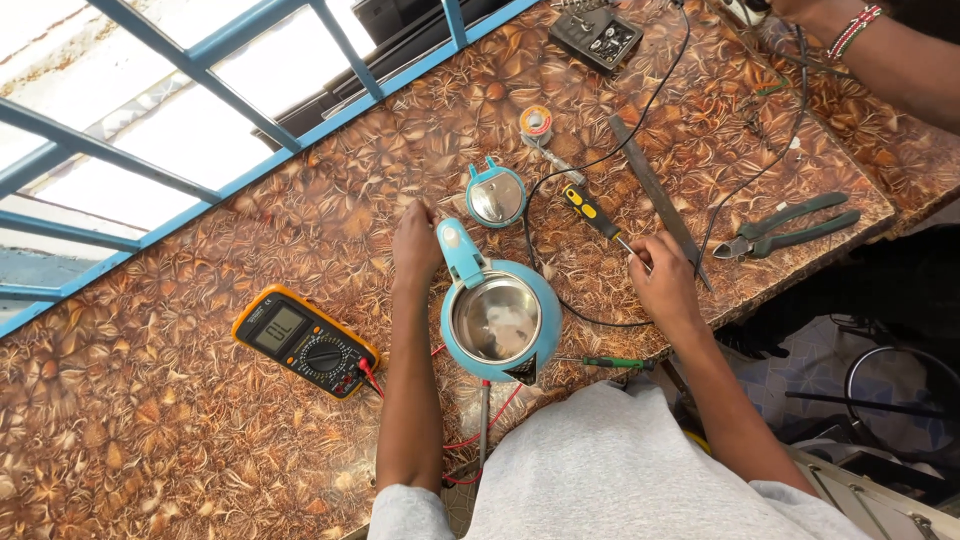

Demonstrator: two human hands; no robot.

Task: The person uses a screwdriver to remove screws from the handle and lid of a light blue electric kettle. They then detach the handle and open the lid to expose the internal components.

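A blue electric kettle [500, 320] with a shiny steel inside stands open on the brown patterned table [180, 430]. Its round blue lid [495, 195] lies apart, just behind it. My left hand [415, 245] rests flat on the table, beside the kettle's handle, holding nothing. My right hand [662, 275] lies to the right of the kettle, its fingers at the metal tip of a black and yellow screwdriver [592, 212] that lies on the table.
A yellow multimeter [303, 340] with red leads sits at the left. A green screwdriver [612, 362], green pliers [790, 225], a long dark file [655, 195], a solder spool [536, 122] and black wires lie around. Another person's arm [880, 45] reaches in at top right.
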